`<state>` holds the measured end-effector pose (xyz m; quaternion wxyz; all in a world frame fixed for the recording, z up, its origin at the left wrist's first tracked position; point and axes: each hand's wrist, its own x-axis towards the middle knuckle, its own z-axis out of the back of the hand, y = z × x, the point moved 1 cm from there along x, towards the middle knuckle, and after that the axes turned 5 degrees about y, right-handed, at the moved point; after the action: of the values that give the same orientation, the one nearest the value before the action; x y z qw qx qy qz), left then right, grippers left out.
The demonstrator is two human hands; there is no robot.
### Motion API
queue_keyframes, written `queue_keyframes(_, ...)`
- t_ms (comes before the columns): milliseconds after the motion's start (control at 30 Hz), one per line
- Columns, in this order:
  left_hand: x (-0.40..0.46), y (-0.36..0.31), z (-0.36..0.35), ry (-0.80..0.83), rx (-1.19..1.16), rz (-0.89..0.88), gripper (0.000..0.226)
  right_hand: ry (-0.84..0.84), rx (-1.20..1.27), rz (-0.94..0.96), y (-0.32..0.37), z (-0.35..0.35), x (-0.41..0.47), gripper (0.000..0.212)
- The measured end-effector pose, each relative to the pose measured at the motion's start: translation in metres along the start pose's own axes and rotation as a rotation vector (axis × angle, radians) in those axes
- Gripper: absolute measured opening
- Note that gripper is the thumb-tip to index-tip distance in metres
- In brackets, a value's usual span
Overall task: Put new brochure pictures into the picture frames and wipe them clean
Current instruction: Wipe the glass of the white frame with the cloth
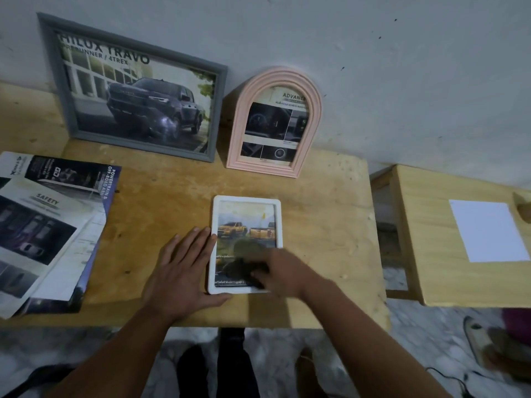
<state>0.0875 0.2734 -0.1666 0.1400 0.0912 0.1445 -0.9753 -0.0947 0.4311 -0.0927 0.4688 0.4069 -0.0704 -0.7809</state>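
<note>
A small white picture frame (246, 200) lies flat on the wooden table (172, 196), holding a picture of yellow trucks. My left hand (184, 268) lies flat on the table with straight fingers against the frame's left edge. My right hand (280, 272), blurred, holds a dark cloth (240, 264) pressed on the lower part of the frame's glass. A grey frame (138, 87) with a dark truck picture and a pink arched frame (274, 122) lean on the wall behind.
Loose brochure pages (48, 225) are spread over the table's left end. A lower wooden stool (431, 239) on the right carries a white sheet (488, 231). The table's front edge is just below my wrists.
</note>
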Motion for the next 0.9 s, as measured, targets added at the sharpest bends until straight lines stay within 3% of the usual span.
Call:
queue_keyframes(167, 0.0, -0.002, 0.001, 0.004, -0.017, 0.02, 0.129, -0.424, -0.112, -0.244, -0.028, 0.049, 0.048, 0.033)
queue_keyframes(267, 0.0, 0.0, 0.0, 0.002, -0.019, 0.012, 0.129, -0.401, -0.115, -0.357, -0.025, 0.023, 0.042, 0.031)
queue_keyframes(367, -0.001, 0.002, 0.0, 0.005, -0.012, 0.007, 0.129, -0.349, 0.048, -0.265, -0.01, -0.015, 0.012, 0.033)
queue_keyframes(500, -0.001, 0.001, 0.0, 0.006, -0.014, 0.005, 0.129, -0.104, 0.051, -0.149, 0.004, -0.027, -0.015, 0.036)
queue_keyframes(633, -0.002, 0.0, 0.002, 0.001, -0.03, -0.003, 0.128, -0.32, -0.003, -0.144, -0.004, 0.009, 0.009, 0.045)
queue_keyframes(767, -0.002, -0.002, 0.004, 0.0, -0.041, 0.003, 0.127, -0.343, -0.366, -0.302, -0.004, 0.023, 0.044, 0.056)
queue_keyframes(900, -0.001, 0.0, 0.003, -0.006, -0.054, -0.001, 0.127, -0.522, -0.432, -0.253, 0.003, 0.019, 0.052, 0.066)
